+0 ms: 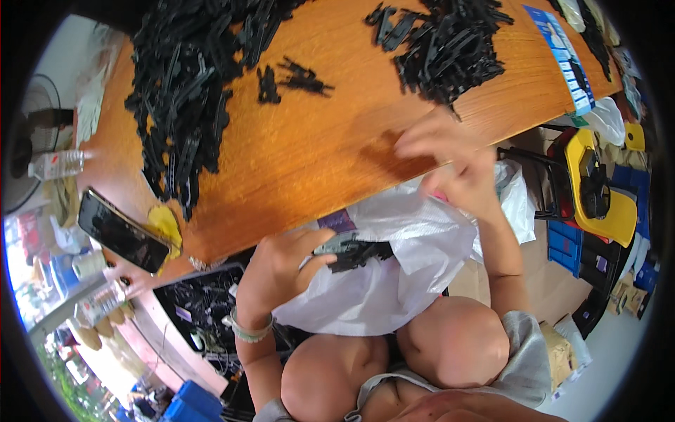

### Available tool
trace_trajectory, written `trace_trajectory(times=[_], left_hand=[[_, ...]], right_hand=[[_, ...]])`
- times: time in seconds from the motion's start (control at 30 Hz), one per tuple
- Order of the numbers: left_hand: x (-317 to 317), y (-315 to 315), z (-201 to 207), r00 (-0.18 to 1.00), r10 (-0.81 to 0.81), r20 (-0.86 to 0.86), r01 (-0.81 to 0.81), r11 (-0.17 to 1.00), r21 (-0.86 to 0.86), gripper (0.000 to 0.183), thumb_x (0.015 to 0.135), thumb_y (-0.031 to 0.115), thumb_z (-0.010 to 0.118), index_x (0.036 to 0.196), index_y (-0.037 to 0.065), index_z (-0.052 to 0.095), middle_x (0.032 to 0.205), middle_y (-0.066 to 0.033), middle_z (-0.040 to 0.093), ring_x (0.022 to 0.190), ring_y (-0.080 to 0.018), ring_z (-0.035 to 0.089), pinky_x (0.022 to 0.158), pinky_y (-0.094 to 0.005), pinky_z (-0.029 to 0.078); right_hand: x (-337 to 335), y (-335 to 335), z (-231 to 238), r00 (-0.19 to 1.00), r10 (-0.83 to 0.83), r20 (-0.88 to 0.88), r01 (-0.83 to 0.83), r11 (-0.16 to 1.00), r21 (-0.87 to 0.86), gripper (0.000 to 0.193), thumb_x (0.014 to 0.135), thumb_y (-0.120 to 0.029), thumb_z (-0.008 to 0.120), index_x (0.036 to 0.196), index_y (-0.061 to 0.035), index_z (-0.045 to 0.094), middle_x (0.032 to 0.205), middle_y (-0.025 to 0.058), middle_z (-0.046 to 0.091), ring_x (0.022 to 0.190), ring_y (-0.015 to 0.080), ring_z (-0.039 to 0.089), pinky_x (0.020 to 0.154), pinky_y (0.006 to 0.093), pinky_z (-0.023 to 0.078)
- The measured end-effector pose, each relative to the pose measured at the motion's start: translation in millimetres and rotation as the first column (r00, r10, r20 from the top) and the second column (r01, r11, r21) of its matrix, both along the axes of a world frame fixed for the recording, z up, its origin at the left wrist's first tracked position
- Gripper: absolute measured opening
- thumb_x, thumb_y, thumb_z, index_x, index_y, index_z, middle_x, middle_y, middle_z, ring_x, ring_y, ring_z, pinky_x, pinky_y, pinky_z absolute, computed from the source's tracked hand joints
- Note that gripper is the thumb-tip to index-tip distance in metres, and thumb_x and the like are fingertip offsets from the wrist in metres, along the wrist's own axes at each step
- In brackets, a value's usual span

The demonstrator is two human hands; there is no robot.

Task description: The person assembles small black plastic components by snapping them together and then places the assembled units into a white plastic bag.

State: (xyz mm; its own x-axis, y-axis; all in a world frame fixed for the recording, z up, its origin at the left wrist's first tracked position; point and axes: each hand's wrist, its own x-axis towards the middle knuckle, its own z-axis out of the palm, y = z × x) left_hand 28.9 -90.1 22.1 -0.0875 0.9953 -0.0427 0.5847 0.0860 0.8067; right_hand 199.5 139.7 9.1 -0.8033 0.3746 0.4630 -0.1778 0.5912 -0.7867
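A white woven sack [365, 302] lies over my lap, its mouth spread below the table edge. My left hand [285, 264] is at the sack's mouth, thumb and fingers closed on slim black plastic pieces [341, 246]. More dark pieces [369, 254] show just beside them, inside the opening. My right hand [453, 158] is raised over the table's front edge, blurred by motion. Its fingers look spread apart, with nothing visible in them. Just beyond it sits a heap of black plastic pieces [450, 56].
The wooden table [316, 148] bears a larger black heap [183, 91] at left and a few loose pieces [302, 77]. A phone [123, 231] leans on something yellow [164, 226] at the left edge. A yellow chair [605, 204] stands right; a black crate [200, 302] sits below left.
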Motion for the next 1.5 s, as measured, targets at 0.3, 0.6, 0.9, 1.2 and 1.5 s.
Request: trace_trajectory(times=[0.3, 0.6, 0.9, 1.2, 1.5], left_hand=[[21.4, 66.1, 3.6, 0.983, -0.046, -0.176, 0.074, 0.985, 0.157, 0.042, 0.067, 0.021, 0.079, 0.102, 0.003, 0.064, 0.110, -0.0175, 0.062, 0.097, -0.0311, 0.063, 0.079, -0.0357, 0.052], [61.7, 195.2, -36.0, 0.682, -0.111, -0.723, 0.527, 0.759, 0.381, 0.071, 0.074, 0.041, 0.067, 0.138, 0.021, 0.041, 0.147, -0.0171, 0.028, 0.136, -0.0341, 0.025, 0.107, -0.0581, 0.018], [62.8, 203.6, -37.9, 0.850, -0.172, -0.497, 0.352, 0.889, 0.294, 0.070, 0.070, 0.048, 0.070, 0.133, 0.029, 0.047, 0.146, -0.0137, 0.031, 0.137, -0.0326, 0.024, 0.102, -0.0645, 0.019], [63.6, 203.1, -37.8, 0.818, -0.152, -0.555, 0.363, 0.884, 0.294, 0.072, 0.070, 0.048, 0.070, 0.135, 0.031, 0.044, 0.148, -0.0176, 0.025, 0.138, -0.0363, 0.018, 0.102, -0.0673, 0.014], [59.8, 197.1, -31.9, 0.763, -0.044, -0.645, 0.311, 0.899, 0.307, 0.058, 0.075, 0.047, 0.066, 0.127, 0.026, 0.054, 0.146, -0.0170, 0.029, 0.136, -0.0359, 0.021, 0.104, -0.0651, 0.010]], right_hand=[[22.0, 202.4, -23.7, 0.724, -0.657, -0.211, 0.689, 0.702, 0.181, 0.026, 0.093, -0.019, 0.051, 0.105, -0.0020, 0.066, 0.113, 0.0100, 0.063, 0.108, 0.0235, 0.055, 0.096, 0.0313, 0.038], [-50.1, 342.7, -32.2, 0.814, -0.573, -0.090, 0.570, 0.761, 0.309, 0.034, 0.094, -0.032, 0.047, 0.115, -0.0107, 0.063, 0.126, 0.0110, 0.056, 0.121, 0.0312, 0.047, 0.100, 0.0383, 0.036], [-56.3, 423.9, -36.9, 0.848, -0.366, 0.383, 0.292, 0.926, 0.239, 0.051, 0.098, -0.045, 0.037, 0.131, -0.0079, 0.050, 0.139, 0.0093, 0.044, 0.130, 0.0250, 0.038, 0.108, 0.0357, 0.029], [-50.6, 328.5, -39.5, 0.962, -0.152, 0.226, 0.137, 0.987, 0.084, 0.049, 0.096, -0.048, 0.036, 0.124, -0.0147, 0.058, 0.127, 0.0074, 0.056, 0.127, 0.0248, 0.041, 0.112, 0.0464, 0.008], [-108.6, 206.5, -58.2, 0.909, -0.384, 0.161, 0.327, 0.898, 0.294, 0.049, 0.086, -0.058, 0.048, 0.119, -0.0241, 0.063, 0.130, 0.0098, 0.054, 0.132, 0.0279, 0.036, 0.112, 0.0472, 0.014]])
